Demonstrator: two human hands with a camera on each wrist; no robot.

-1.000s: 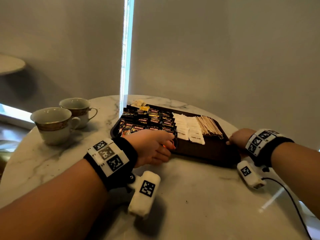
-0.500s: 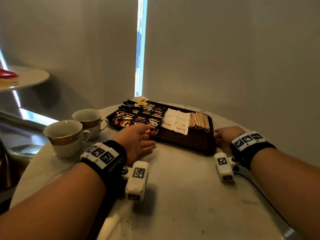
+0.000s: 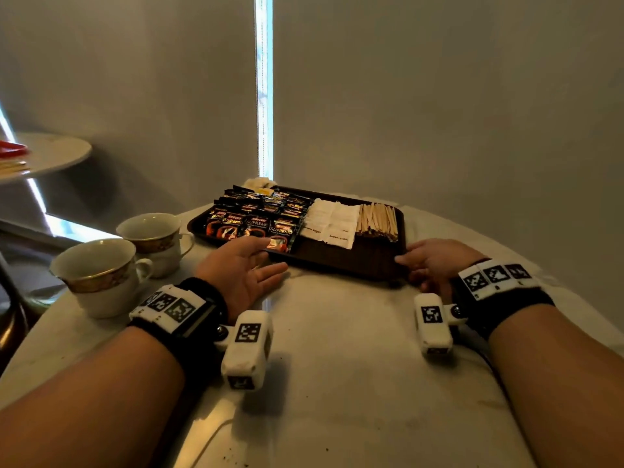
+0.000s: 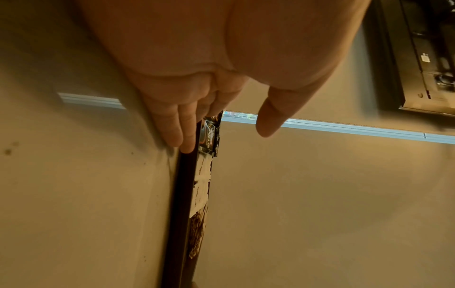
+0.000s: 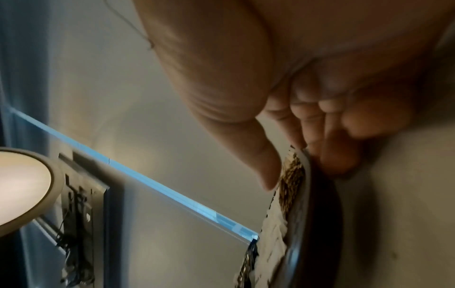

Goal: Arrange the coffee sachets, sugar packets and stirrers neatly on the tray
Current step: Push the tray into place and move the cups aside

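Tabletop: open-palmed left hand beside tray.

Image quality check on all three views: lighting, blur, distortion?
Head: dim and warm, light slit blown out, wide-angle bend, sachet print readable. Left wrist: sharp at the fingers by the tray rim, palm fills the top. Right wrist: soft, smeared with motion blur, tray edge-on, hand too close.

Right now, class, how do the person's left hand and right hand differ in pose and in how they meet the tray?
The left hand lies open, fingers straight along the tray's near edge by the coffee sachets; the right hand has fingers curled at the tray's near right corner by the stirrers. The left shows its palm; the right shows its back. Both rest on the marble table.
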